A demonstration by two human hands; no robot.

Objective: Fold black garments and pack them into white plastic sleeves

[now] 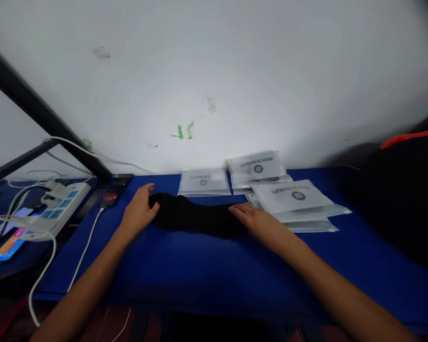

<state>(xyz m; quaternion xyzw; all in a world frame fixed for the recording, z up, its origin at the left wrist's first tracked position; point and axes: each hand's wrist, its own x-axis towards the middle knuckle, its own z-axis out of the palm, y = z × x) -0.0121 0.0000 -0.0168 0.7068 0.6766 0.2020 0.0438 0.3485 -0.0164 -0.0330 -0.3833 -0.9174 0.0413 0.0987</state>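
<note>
A long, dark piece of black fabric point(196, 217) lies stretched sideways on the blue tabletop point(199, 266); its exact kind is hard to make out. At its left end is my left hand point(140, 206), thumb and fingers apart, the thumb touching the fabric's edge. My right hand point(251, 216) rests on the fabric's right end with its fingers stretched out flat. Just beyond the right hand, several frosted zip pouches point(296, 197) printed ROCKBROS lie in an overlapping pile. Another pouch pile point(258, 166) leans by the wall, beside a single flat pouch point(205, 182).
On the left stand a white power strip point(62, 209) with tangled cables and a lit phone point(10, 244). A dark phone point(110, 192) on a white cable lies at the table's left edge. A large black item point(410, 199) with orange trim fills the right side. Behind is a white wall point(235, 71).
</note>
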